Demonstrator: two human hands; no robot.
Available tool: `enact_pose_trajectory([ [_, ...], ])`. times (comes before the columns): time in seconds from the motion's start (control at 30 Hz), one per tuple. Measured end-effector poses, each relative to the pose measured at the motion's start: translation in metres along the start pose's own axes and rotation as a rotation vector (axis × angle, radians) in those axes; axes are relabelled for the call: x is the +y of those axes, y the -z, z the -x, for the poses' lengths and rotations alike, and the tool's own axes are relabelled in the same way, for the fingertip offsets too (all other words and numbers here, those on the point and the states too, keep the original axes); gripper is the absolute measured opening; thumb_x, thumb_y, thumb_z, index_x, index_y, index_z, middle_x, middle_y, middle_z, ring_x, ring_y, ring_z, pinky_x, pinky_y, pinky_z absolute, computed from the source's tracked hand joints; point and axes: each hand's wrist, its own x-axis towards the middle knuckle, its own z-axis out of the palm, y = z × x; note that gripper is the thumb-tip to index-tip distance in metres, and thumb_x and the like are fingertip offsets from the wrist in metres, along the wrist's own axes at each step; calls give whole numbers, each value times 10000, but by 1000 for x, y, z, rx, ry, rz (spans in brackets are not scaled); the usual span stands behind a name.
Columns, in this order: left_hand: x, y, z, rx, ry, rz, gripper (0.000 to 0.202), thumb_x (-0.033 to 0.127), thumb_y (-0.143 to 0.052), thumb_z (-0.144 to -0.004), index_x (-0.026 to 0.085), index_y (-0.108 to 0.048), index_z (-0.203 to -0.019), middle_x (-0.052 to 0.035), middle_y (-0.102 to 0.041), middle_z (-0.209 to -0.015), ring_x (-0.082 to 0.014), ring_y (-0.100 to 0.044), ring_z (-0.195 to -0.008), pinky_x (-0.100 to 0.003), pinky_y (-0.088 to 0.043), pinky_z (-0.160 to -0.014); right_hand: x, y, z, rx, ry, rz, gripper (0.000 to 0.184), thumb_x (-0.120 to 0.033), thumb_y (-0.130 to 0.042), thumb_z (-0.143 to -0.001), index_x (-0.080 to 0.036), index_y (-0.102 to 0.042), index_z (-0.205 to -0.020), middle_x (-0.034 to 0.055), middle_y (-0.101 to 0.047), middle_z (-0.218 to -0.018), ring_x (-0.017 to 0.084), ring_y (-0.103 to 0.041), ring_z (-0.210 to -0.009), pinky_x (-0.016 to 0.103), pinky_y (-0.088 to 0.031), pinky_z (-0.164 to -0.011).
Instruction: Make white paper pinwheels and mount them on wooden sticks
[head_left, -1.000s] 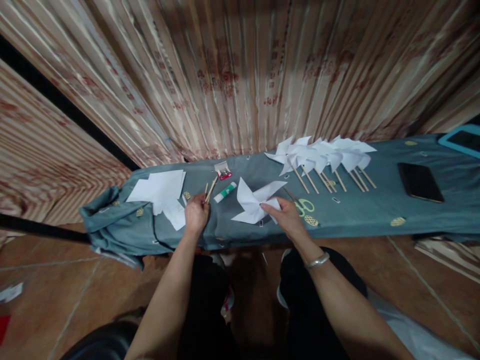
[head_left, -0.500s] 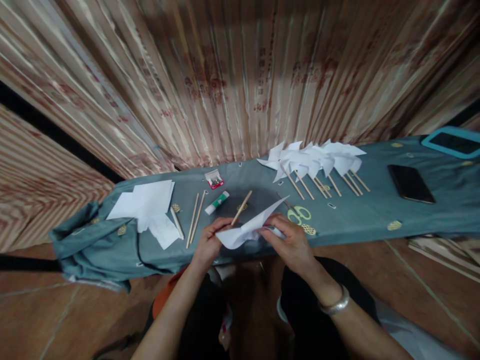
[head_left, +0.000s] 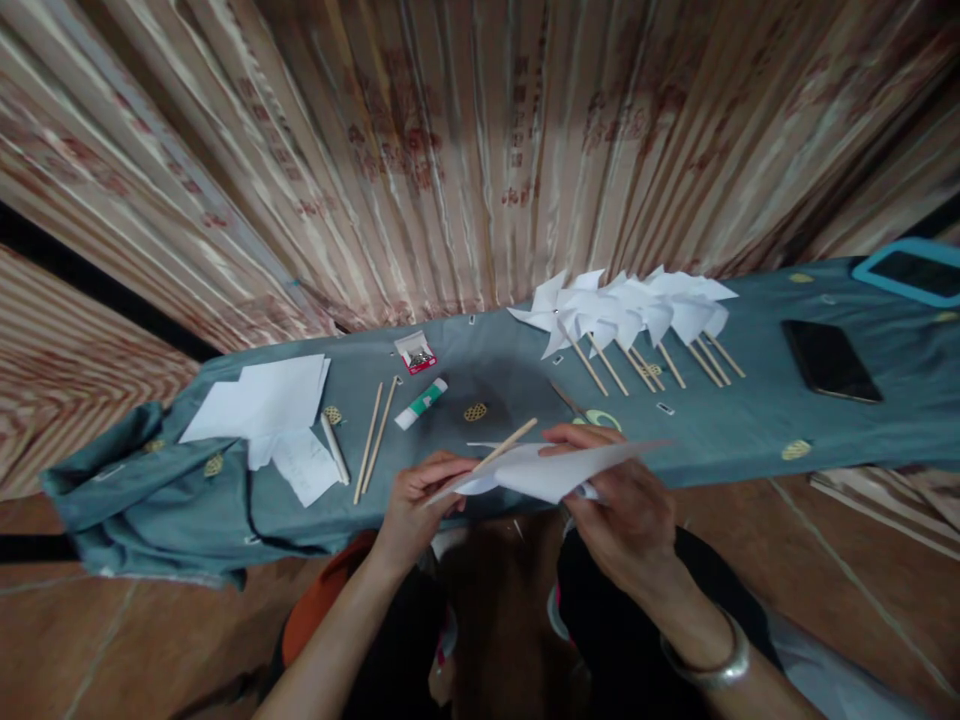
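Note:
A white paper pinwheel (head_left: 555, 472) is held between my two hands just above the cloth's near edge, now turned nearly edge-on. My left hand (head_left: 420, 498) is closed on its left side, together with a thin wooden stick (head_left: 514, 436) that slants up to the right. My right hand (head_left: 626, 515) grips the pinwheel from the right, its fingers partly behind the paper. Something small and whitish shows under the sheet by the right thumb; what it is I cannot tell. Just beyond my right hand lie green-handled scissors (head_left: 600, 419), partly covered by the paper and fingers.
On the grey-green cloth (head_left: 735, 430) several paper pinwheels (head_left: 622, 308) lie in a row. Leftward are a glue stick (head_left: 421, 403), a red box of pins (head_left: 416, 353), loose sticks (head_left: 379, 438) and paper sheets (head_left: 281, 392). A phone (head_left: 830, 360) and blue-framed tablet (head_left: 916, 272) lie right.
The pinwheel has tipped flatter and extends farther right. My right hand has shifted right and turned over more, fingers now across the paper. The view has moved slightly.

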Motion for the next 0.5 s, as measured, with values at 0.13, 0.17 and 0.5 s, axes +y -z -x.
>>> enact_pose_trajectory([
  [0.13,-1,0,0,-43,-5,26,218,367,-797,-653,199,-808,-791,-31,-603,-708,-85,-482,-519,-211,-401,-470,-1,6,-1,8,85,55,349,-67,-580,-860,-277,-635,-1133,52,-720,-1039,240,-630,-1102,432,-540,-930],
  [0.17,-1,1,0,-50,-11,24,221,376,-805,-655,204,-810,-794,-35,-604,-702,-92,-491,-532,-209,-400,-471,-1,6,-1,18,95,78,349,-63,-586,-858,-276,-637,-1130,58,-718,-1043,245,-623,-1111,437,-538,-932],
  [0.5,3,1,0,-57,-65,-104,290,500,-789,-683,236,-815,-801,-80,-660,-694,-161,-585,-646,-246,-452,-574,0,0,2,104,80,279,176,-168,-689,-844,-265,-663,-988,83,-588,-1309,309,-482,-1318,498,-444,-1057],
])
